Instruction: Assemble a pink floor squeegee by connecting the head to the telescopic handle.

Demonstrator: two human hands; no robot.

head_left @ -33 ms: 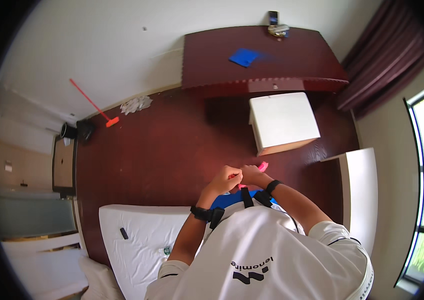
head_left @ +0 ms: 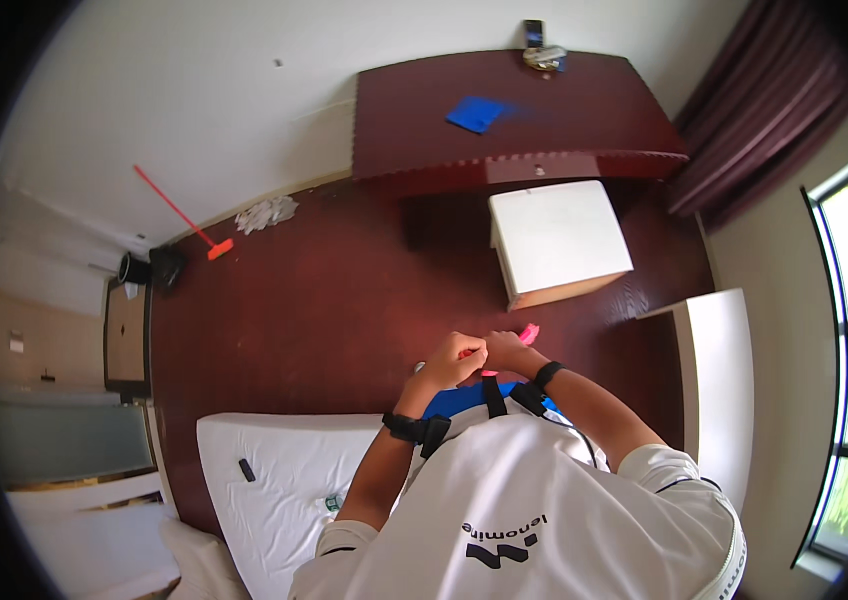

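In front of my body my hands are close together. My left hand (head_left: 452,360) has its fingers curled tight around a bright pink, soft-looking thing (head_left: 530,334); its kind is hard to make out. My right hand (head_left: 506,350) is closed beside the left, gripping the same pink thing. One end of it sticks out past the right knuckles, and a bit shows below the hands. A small pale round thing (head_left: 419,368) shows beside my left hand. Black bands circle both wrists, and blue material (head_left: 464,399) lies just below the hands.
Ahead stands a dark red desk (head_left: 414,110) with a blue cloth (head_left: 476,114). A white stool-like cabinet (head_left: 559,235) stands before it. A white-covered mattress (head_left: 274,470) is at lower left, a white panel (head_left: 724,370) at right. A red broom (head_left: 184,217) leans on the wall.
The view has shifted slightly, so the desk and white cabinet appear a little farther left. The pale round thing beside my left hand shows more clearly. Both hands keep their hold.
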